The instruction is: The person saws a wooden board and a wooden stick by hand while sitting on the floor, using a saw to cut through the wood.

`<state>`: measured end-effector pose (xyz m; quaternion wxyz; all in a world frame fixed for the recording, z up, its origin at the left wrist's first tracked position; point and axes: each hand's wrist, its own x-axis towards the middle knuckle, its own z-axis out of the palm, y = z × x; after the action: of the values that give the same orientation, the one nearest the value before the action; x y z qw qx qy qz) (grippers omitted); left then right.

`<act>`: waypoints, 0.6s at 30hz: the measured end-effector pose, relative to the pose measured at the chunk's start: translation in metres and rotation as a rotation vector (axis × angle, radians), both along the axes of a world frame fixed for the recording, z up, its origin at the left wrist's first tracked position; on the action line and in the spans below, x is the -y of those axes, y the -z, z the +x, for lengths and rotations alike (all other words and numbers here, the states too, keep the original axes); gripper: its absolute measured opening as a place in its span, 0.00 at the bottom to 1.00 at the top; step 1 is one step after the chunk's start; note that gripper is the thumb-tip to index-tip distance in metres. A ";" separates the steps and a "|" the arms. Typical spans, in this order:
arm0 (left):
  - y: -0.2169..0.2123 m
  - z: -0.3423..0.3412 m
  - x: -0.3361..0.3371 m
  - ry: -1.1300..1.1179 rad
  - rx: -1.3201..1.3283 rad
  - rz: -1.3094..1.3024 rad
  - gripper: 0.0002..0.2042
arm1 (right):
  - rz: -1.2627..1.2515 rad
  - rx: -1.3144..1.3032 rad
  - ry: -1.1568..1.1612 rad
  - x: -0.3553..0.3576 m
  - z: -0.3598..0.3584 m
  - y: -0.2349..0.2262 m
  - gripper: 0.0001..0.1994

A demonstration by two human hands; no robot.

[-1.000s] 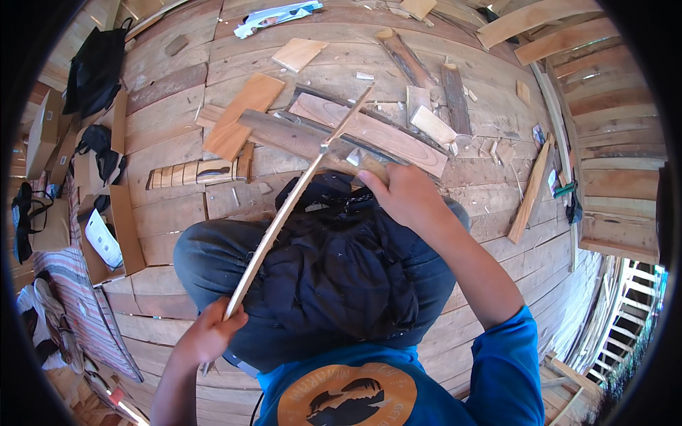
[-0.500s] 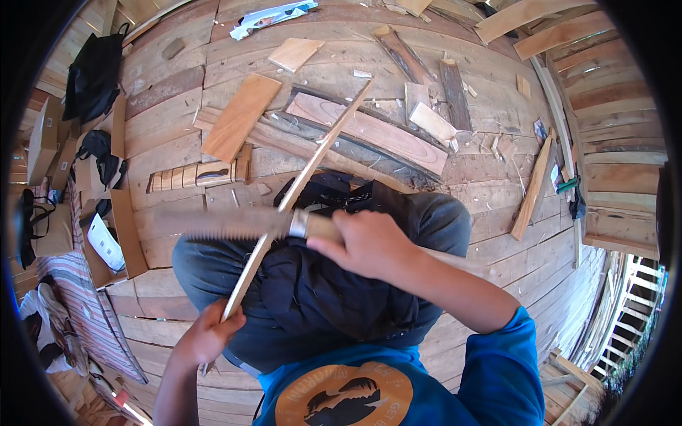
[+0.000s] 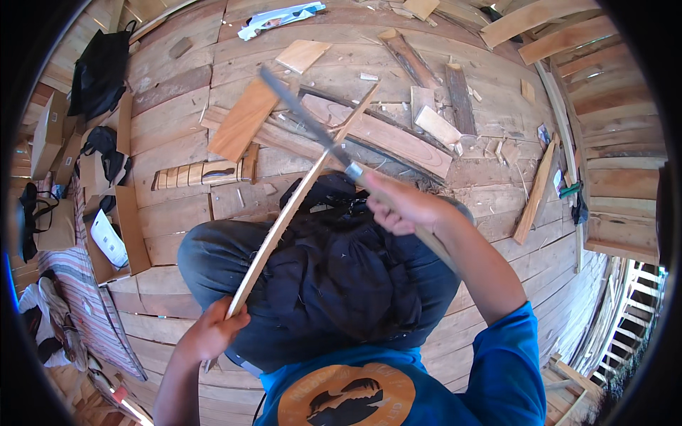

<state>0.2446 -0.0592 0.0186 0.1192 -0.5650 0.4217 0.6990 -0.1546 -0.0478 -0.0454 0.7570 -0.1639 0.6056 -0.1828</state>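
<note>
I sit on a plank floor with dark trousers over my bent legs. My left hand [image 3: 210, 332] grips the near end of a long thin wooden strip [image 3: 298, 202] that slants up and away to the right. My right hand [image 3: 403, 207] holds the wooden handle of a long metal file [image 3: 307, 119]. The dark blade of the file crosses the strip near its upper part and points to the upper left.
Wood offcuts lie ahead: a flat board [image 3: 244, 119], a carved plank [image 3: 387, 135], a small square piece [image 3: 302, 55], a stick [image 3: 534, 193] at right. Cardboard boxes [image 3: 121, 206], a black bag [image 3: 99, 71] and a striped cloth [image 3: 82, 298] are at left.
My right hand swung the file from lying across my lap to pointing up and left over the strip. The strip and my left hand stayed about where they were.
</note>
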 end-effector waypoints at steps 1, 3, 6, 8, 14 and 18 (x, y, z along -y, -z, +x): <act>0.001 0.001 0.001 -0.009 -0.012 0.012 0.08 | 0.003 0.107 -0.095 -0.004 0.011 0.001 0.31; -0.003 -0.004 0.003 -0.071 -0.019 0.071 0.08 | -0.377 -0.235 -0.245 -0.015 0.031 0.021 0.31; 0.000 0.000 0.001 -0.047 -0.013 0.053 0.08 | -0.744 -0.930 -0.425 -0.018 0.057 -0.008 0.34; 0.000 0.002 0.000 -0.002 0.003 0.016 0.09 | -0.768 -1.012 -0.649 -0.019 0.066 -0.031 0.33; -0.005 -0.014 0.001 0.155 0.091 -0.174 0.10 | -0.642 -1.462 -0.560 0.011 -0.027 -0.009 0.35; -0.003 -0.002 0.001 0.124 0.095 -0.088 0.11 | -0.651 -1.365 -0.394 0.004 -0.003 0.002 0.37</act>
<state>0.2424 -0.0600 0.0212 0.1573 -0.5752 0.4800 0.6434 -0.1572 -0.0520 -0.0478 0.1491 -0.5586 0.8128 -0.0721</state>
